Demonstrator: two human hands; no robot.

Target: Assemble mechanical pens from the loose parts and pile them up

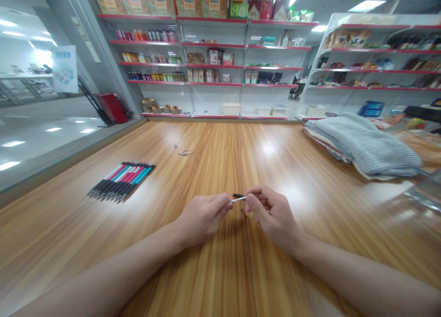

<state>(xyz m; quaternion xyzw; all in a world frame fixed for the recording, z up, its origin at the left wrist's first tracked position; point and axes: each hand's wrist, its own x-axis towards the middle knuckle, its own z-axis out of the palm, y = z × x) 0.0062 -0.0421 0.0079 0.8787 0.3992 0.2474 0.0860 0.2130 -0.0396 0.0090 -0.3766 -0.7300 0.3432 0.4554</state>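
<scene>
A thin white rod is held just above the wooden table, its exposed length spanning the gap between the two hands. Its one end is pinched by the thumb and fingers of the left hand; its other end is met by the thumb and forefinger of the right hand, which are pressed together on it, the other fingers being loosely curled. How much of the rod is covered by the fingers cannot be told. Below the right fingertips a small dark piece is seen, too blurred to be identified. Just beyond the rod a short black piece is partly hidden by the right hand; whether it is held or resting cannot be told.

The step in hand is judged to be a two-handed handling of the rod; a steady pinch at both ends, with the rod kept in line, seems to be called for by the next move.

Farther off to the left, a neat row of pens is laid out side by side. Beyond them a thin curved item and a small shiny item are seen. To the right, folded cloths are stacked. At the back, goods are ranged on red-edged shelves.
</scene>
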